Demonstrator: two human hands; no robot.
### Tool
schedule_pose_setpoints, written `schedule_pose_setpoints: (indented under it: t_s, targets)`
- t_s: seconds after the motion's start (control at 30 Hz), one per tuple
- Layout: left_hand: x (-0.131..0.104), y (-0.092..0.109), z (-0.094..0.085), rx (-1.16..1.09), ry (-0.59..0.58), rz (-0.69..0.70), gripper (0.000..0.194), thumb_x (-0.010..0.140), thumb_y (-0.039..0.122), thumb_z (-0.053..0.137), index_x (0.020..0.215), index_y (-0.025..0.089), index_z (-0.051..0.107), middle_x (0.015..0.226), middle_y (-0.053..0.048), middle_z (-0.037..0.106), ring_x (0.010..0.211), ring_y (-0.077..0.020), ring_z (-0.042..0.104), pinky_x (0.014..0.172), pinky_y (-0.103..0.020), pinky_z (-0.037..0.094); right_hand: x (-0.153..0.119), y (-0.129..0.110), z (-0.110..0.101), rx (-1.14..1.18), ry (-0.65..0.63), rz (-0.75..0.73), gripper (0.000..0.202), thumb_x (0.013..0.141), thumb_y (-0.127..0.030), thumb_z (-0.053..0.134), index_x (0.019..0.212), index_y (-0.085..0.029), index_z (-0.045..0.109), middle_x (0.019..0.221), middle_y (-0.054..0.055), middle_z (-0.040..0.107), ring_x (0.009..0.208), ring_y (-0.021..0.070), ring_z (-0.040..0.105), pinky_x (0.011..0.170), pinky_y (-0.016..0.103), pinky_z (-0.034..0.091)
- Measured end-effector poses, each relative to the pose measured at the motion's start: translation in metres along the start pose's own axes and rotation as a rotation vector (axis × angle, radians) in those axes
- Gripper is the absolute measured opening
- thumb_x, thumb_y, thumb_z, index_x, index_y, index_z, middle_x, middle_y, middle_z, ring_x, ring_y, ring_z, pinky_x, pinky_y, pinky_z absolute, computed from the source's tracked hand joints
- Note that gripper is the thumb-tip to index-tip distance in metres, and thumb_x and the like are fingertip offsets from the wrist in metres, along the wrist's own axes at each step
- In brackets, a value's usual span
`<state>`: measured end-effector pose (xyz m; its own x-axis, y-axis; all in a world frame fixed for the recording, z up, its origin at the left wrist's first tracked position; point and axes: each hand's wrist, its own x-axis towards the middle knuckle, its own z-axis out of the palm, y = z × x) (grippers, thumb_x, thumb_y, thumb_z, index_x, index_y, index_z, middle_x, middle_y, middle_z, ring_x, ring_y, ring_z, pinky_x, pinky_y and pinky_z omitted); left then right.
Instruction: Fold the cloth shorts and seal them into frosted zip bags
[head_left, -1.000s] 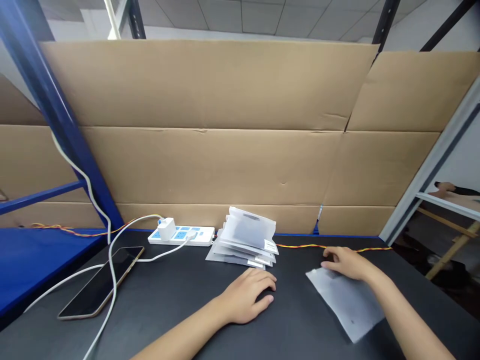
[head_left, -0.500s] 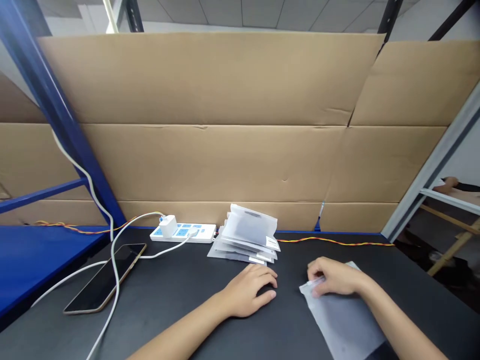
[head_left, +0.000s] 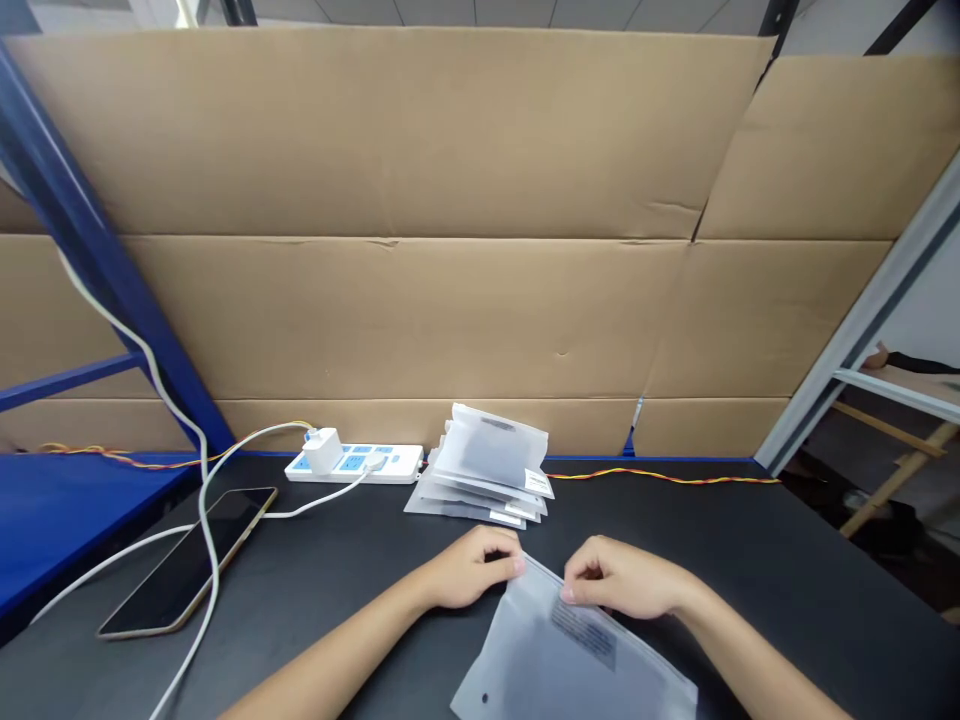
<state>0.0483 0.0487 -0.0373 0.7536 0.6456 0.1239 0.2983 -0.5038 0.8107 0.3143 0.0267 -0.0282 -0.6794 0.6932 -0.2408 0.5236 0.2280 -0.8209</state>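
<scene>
A frosted plastic bag [head_left: 570, 655] with a block of printed text and a small dark hole lies at the table's front edge, turned at a slant. My left hand [head_left: 474, 568] pinches its upper left corner between thumb and fingers. Along the same top edge, a little to the right, my right hand [head_left: 626, 578] is closed on the bag above the printed text. Behind my hands stands a stack of similar frosted bags [head_left: 484, 465] with white labels, touched by neither hand.
A white power strip [head_left: 401, 465] with a plugged-in adapter sits left of the stack. On the left, a phone [head_left: 187, 565] lies under a white cable [head_left: 208, 560]. Cardboard panels [head_left: 420, 320] rise behind the black table [head_left: 360, 560]. Far right, part of another person's arm shows.
The bag has moved left and turned, now between both hands. My left hand has closed on its corner, and my right hand has shifted left along with it. The view has shifted slightly.
</scene>
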Motion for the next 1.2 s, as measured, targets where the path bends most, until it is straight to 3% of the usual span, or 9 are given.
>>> schedule_pose_setpoints:
  t_s: [0.17,0.33,0.4,0.47,0.57,0.67,0.73,0.87,1.2]
  targets:
    - [-0.005,-0.004,-0.019,-0.074,0.03,-0.03,0.045,0.097,0.049,0.05,0.066,0.017,0.057,0.073,0.001,0.053,0.074,-0.0161,0.05,0.073,-0.026,0.041,-0.028,0.009,-0.034,0.032,-0.194,0.125,0.038,0.073,-0.052,0.077,0.071,-0.015,0.075,0.056,-0.004,0.058,0.053,0.01,0.048,0.051,0.021,0.035]
    - [-0.005,-0.01,-0.019,-0.094,0.08,-0.07,0.047,0.097,0.052,0.048,0.067,0.017,0.055,0.077,0.0,0.053,0.072,-0.0159,0.048,0.07,-0.026,0.041,-0.041,0.007,-0.042,0.061,-0.278,0.143,0.033,0.075,-0.049,0.078,0.075,-0.016,0.077,0.067,-0.001,0.071,0.062,0.0139,0.061,0.06,0.022,0.043]
    - [-0.005,-0.011,-0.017,-0.087,0.131,-0.09,0.046,0.097,0.052,0.047,0.069,0.017,0.054,0.077,0.0,0.051,0.072,-0.0156,0.046,0.069,-0.026,0.041,-0.035,0.006,-0.037,0.153,-0.214,0.09,0.034,0.075,-0.048,0.078,0.088,-0.017,0.075,0.075,0.0,0.071,0.065,0.0138,0.062,0.064,0.023,0.046]
    - [-0.004,-0.011,-0.014,-0.081,0.179,-0.108,0.044,0.098,0.052,0.046,0.071,0.018,0.053,0.077,0.001,0.05,0.073,-0.0158,0.046,0.069,-0.026,0.04,-0.025,0.004,-0.03,0.269,-0.043,-0.01,0.037,0.081,-0.048,0.073,0.105,-0.02,0.068,0.086,0.0,0.069,0.071,0.0137,0.062,0.066,0.024,0.049]
    - [-0.004,-0.011,-0.011,-0.084,0.216,-0.127,0.043,0.099,0.051,0.045,0.072,0.019,0.052,0.075,0.002,0.05,0.072,-0.0155,0.046,0.069,-0.026,0.04,-0.01,0.002,-0.018,0.355,0.106,-0.129,0.028,0.089,-0.045,0.063,0.105,-0.022,0.064,0.089,0.001,0.064,0.075,0.0138,0.059,0.069,0.026,0.05]
    - [-0.003,-0.012,-0.009,-0.091,0.244,-0.132,0.04,0.099,0.049,0.045,0.073,0.019,0.052,0.073,0.002,0.05,0.072,-0.0155,0.046,0.07,-0.026,0.04,-0.001,0.001,-0.008,0.33,0.081,-0.156,0.021,0.086,-0.037,0.069,0.095,-0.019,0.068,0.085,0.0,0.062,0.073,0.0128,0.055,0.07,0.025,0.046]
    - [-0.003,-0.012,-0.008,-0.095,0.276,-0.135,0.038,0.099,0.048,0.045,0.075,0.019,0.053,0.074,0.002,0.05,0.073,-0.0158,0.046,0.07,-0.026,0.039,0.001,0.002,-0.005,0.34,0.09,-0.171,0.021,0.086,-0.034,0.07,0.1,-0.019,0.067,0.087,0.0,0.062,0.077,0.0131,0.055,0.072,0.025,0.043]
    - [-0.003,-0.012,-0.008,-0.098,0.324,-0.144,0.037,0.099,0.046,0.044,0.078,0.019,0.054,0.075,0.002,0.051,0.074,-0.0162,0.047,0.071,-0.026,0.04,0.0,0.002,-0.004,0.397,0.073,-0.194,0.026,0.09,-0.037,0.067,0.11,-0.021,0.064,0.09,0.0,0.062,0.08,0.014,0.054,0.075,0.026,0.042]
    - [-0.004,-0.013,-0.007,-0.093,0.307,-0.135,0.038,0.099,0.047,0.046,0.076,0.018,0.055,0.075,0.001,0.053,0.073,-0.016,0.048,0.07,-0.025,0.04,0.0,0.001,-0.005,0.492,-0.006,-0.2,0.031,0.088,-0.039,0.071,0.109,-0.019,0.065,0.088,0.001,0.063,0.076,0.0129,0.053,0.073,0.026,0.041]
